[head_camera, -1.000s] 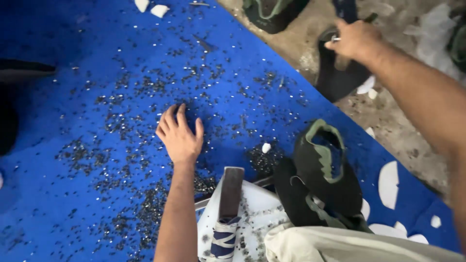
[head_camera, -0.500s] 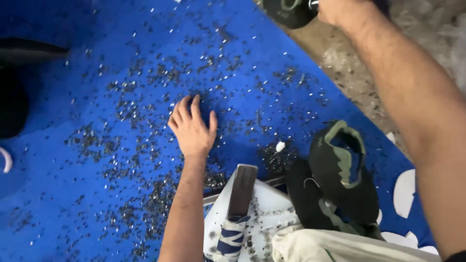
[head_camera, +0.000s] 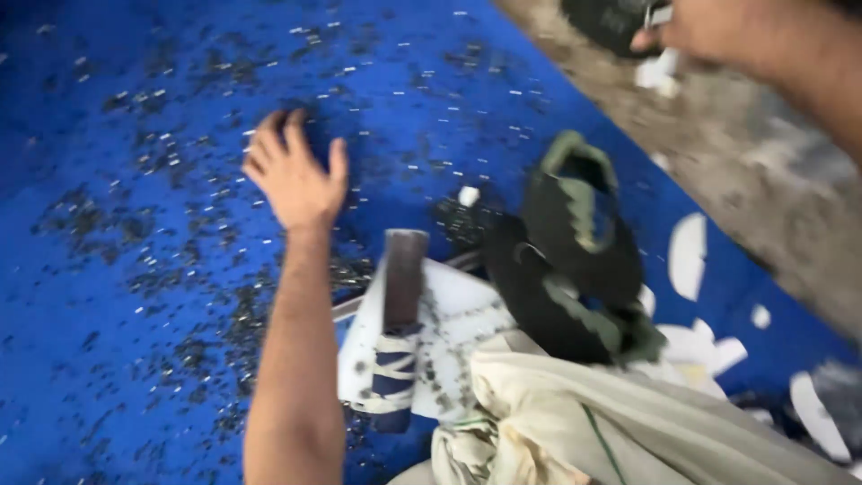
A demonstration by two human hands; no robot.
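Observation:
My left hand (head_camera: 292,175) lies flat on a blue sheet (head_camera: 108,269), fingers spread, among several small nails and dark scraps (head_camera: 224,323). At the top right my right hand (head_camera: 709,31) grips a dark sandal (head_camera: 611,22) over the bare ground. A pair of black and green sandals (head_camera: 575,251) lies to the right of my left arm. A hammer-like tool (head_camera: 400,305) with a wrapped handle rests on a white board (head_camera: 458,332) near my knee.
Cream cloth (head_camera: 611,422) covers the lower right. White scraps (head_camera: 687,256) lie along the sheet's right edge, next to grey dirt ground (head_camera: 772,198). A small white piece (head_camera: 468,195) sits near the sandals.
The view has shifted, so my left hand appears further up and left. My right hand has pulled a dark sandal in from the ground towards me.

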